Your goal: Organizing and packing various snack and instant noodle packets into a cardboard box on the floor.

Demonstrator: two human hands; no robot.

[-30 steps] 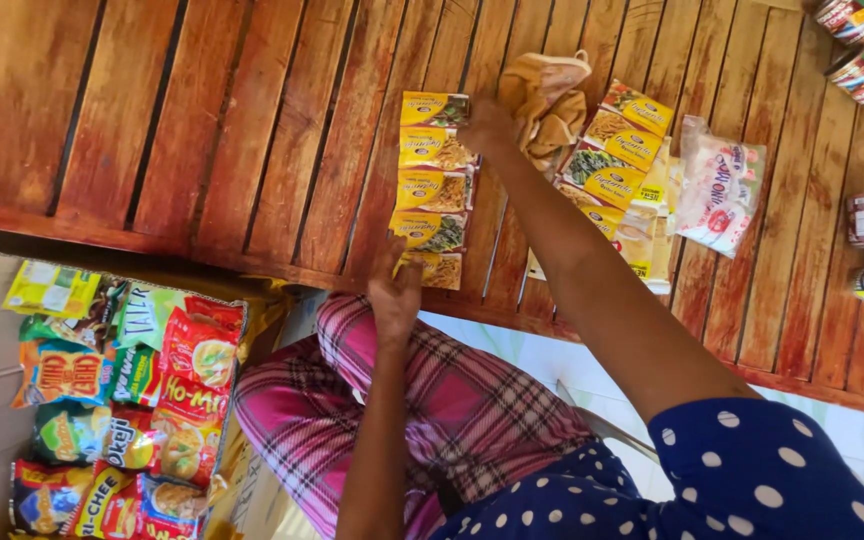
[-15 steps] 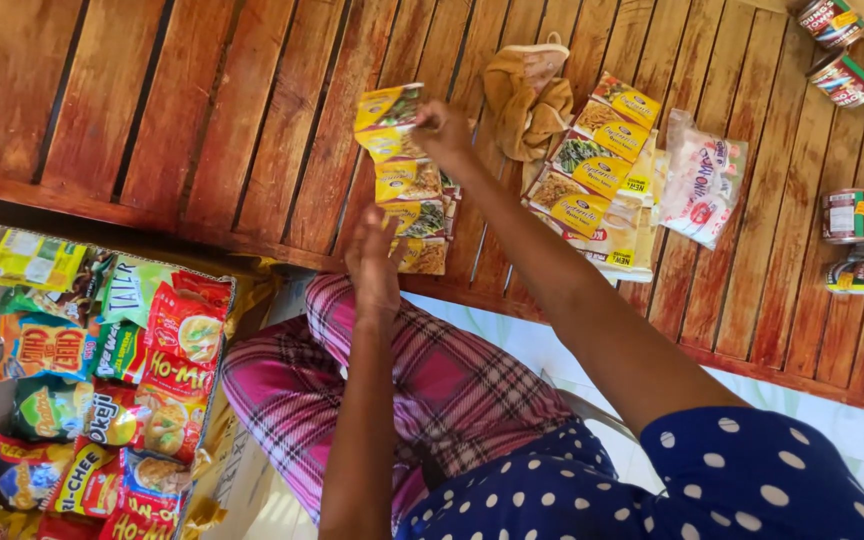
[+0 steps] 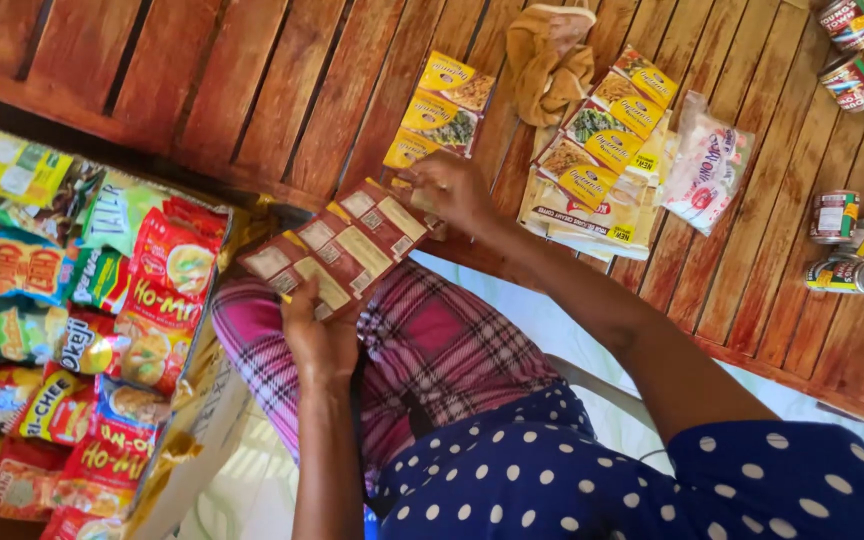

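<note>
Between both hands — left (image 3: 320,340), right (image 3: 455,192) — hangs the sachet strip (image 3: 337,250).

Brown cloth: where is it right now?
Head view, top centre: the brown cloth lies crumpled on the wooden slat table, between two groups of yellow sachets, beyond the right hand.

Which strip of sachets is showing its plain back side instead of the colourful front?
The strip of sachets held by both hands, over the lap: brown backs with pale labels. The two on the table show yellow fronts.

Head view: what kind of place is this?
Likely a small shop or home stall: many snack packets in a box, sachet strips and tin cans laid on a wooden slat table.
</note>
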